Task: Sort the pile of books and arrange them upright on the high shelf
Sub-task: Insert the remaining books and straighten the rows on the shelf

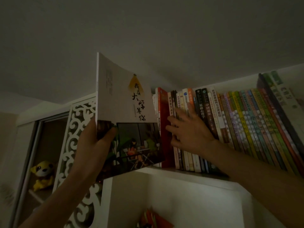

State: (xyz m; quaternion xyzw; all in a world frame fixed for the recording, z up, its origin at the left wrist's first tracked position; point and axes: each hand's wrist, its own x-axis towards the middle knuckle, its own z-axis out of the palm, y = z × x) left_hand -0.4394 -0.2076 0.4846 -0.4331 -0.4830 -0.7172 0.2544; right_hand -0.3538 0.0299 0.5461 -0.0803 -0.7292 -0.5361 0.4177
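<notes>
My left hand grips a white paperback by its lower spine edge, thumb across the illustrated cover. The book is held upright at the left end of the high shelf, its cover facing me and bending slightly. A row of upright books fills the shelf to the right, with a red book at its left end. My right hand lies flat with spread fingers against the spines near the row's left end.
The ceiling is close above the book tops. A white carved fretwork panel stands left of the shelf. Behind it a cabinet holds a yellow plush toy. Orange and green items sit in the compartment below the shelf.
</notes>
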